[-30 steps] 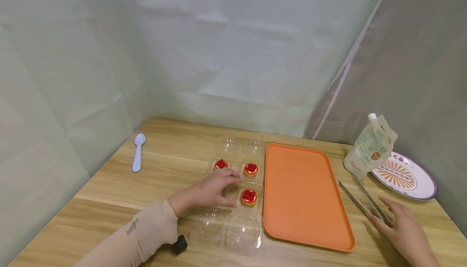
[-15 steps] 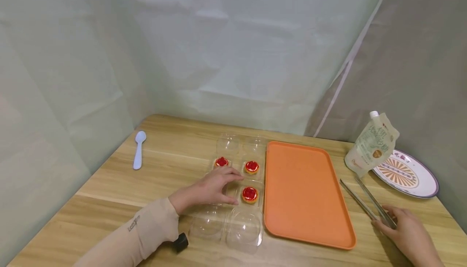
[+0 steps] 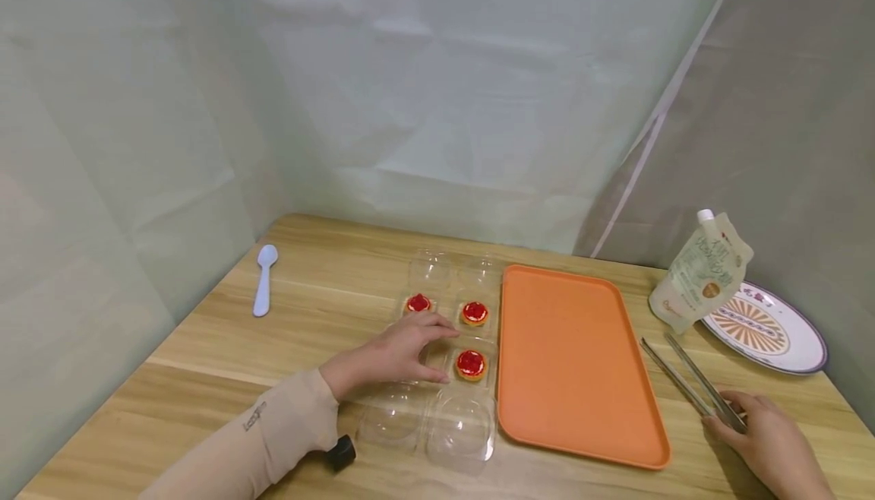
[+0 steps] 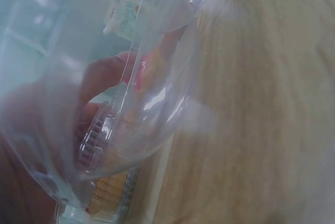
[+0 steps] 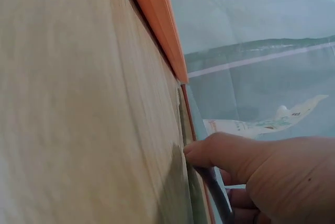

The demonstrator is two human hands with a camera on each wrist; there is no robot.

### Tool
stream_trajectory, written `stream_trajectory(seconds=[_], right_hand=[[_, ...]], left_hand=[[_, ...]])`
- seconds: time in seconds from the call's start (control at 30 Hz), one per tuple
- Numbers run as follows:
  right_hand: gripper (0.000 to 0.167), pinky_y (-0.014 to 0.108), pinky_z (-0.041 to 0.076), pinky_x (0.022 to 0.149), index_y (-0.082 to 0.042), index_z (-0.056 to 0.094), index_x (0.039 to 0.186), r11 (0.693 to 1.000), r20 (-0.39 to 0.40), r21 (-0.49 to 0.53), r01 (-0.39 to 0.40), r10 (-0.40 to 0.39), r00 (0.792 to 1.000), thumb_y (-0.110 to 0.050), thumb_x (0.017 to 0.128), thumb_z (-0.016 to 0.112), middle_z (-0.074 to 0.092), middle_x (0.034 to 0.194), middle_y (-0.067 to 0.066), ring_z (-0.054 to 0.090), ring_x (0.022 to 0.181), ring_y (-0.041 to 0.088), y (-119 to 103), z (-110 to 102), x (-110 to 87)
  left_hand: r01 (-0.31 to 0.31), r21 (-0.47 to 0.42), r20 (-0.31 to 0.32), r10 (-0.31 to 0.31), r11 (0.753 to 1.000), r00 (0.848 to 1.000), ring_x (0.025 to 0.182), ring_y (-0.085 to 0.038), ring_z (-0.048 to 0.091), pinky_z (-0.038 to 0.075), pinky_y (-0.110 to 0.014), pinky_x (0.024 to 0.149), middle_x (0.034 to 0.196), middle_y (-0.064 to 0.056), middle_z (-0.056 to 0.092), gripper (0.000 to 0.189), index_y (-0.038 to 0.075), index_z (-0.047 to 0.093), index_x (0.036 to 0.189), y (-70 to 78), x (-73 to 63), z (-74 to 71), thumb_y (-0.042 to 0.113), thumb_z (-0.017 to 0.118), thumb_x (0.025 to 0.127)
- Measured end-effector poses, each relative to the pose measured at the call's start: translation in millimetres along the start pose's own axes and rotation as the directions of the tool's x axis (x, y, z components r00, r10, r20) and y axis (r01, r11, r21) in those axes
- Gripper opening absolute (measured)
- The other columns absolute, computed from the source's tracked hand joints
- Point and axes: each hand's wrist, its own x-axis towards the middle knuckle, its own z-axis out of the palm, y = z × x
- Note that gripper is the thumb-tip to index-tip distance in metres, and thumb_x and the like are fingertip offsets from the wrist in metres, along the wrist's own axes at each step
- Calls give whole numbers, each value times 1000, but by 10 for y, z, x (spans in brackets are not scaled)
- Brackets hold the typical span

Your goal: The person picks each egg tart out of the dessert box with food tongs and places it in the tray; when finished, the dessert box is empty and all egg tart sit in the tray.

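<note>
My left hand (image 3: 403, 348) reaches over clear plastic clamshell containers, thumb and fingers apart. Its fingertips come up beside a red-topped tart (image 3: 472, 365). Two more tarts sit behind, one at the left (image 3: 418, 304) and one at the right (image 3: 475, 314). The hand hides part of the packaging. Up close in the left wrist view, a clear domed lid (image 4: 157, 103) stands between camera and fingers. On the right, my right hand (image 3: 772, 439) grips the closed end of metal tongs (image 3: 690, 378), thumb and fingers on either side. The tong tips point away, apart from each other.
An orange tray (image 3: 577, 367) lies between the containers and the tongs. Behind the tongs stand a spouted pouch (image 3: 700, 276) and a patterned oval plate (image 3: 766, 333). A pale blue spoon (image 3: 263, 280) lies at the far left. Raised clear lids (image 3: 461, 428) flank the tarts.
My right hand has closed from spread fingers onto the tongs' handle end. The left hand has stayed nearly in place beside the tart. The view has shifted slightly.
</note>
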Motion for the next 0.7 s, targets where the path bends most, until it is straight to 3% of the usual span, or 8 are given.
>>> stream_trajectory(seconds=[0.2,0.27,0.37,0.53,0.7], right_hand=[[41,52,50,66,11,64,105,1000,70,-6,-11,11,997,-19,79,75,65,90,27,60,76,31,10,-64,16],[39,51,50,65,10,65,104,1000,69,-6,-15,15,998,-18,79,75,65,90,27,60,75,30,15,-85,14],[40,55,50,66,11,64,105,1000,77,-13,-20,21,997,-18,80,74,64,95,31,63,78,38,27,-129,7],[44,51,49,61,13,62,104,999,60,-42,0,3,998,-20,79,76,63,91,32,61,74,36,50,-229,-4],[48,33,44,52,12,63,103,998,-27,-48,50,-52,998,-23,75,80,63,82,20,53,65,16,3,-331,-15]], left_hand=[[-13,9,-8,13,1000,1000,128,-25,48,35,-49,112,135,-5,55,68,12,56,134,0,-1,-2,42,78,76],[-17,11,-10,17,1000,1000,128,-25,48,36,-48,112,135,-5,55,69,12,56,133,3,1,-1,42,78,76],[-13,13,-8,13,1000,1000,129,-24,48,36,-48,112,135,-4,55,69,12,56,134,7,0,-3,42,78,76],[-3,6,-2,3,1000,1000,130,-24,47,35,-48,113,136,-4,55,69,13,55,134,8,-3,-5,43,77,76],[1,-2,0,-1,1000,1000,129,-24,47,35,-48,113,136,-4,54,69,13,55,135,0,-2,4,43,77,76]])
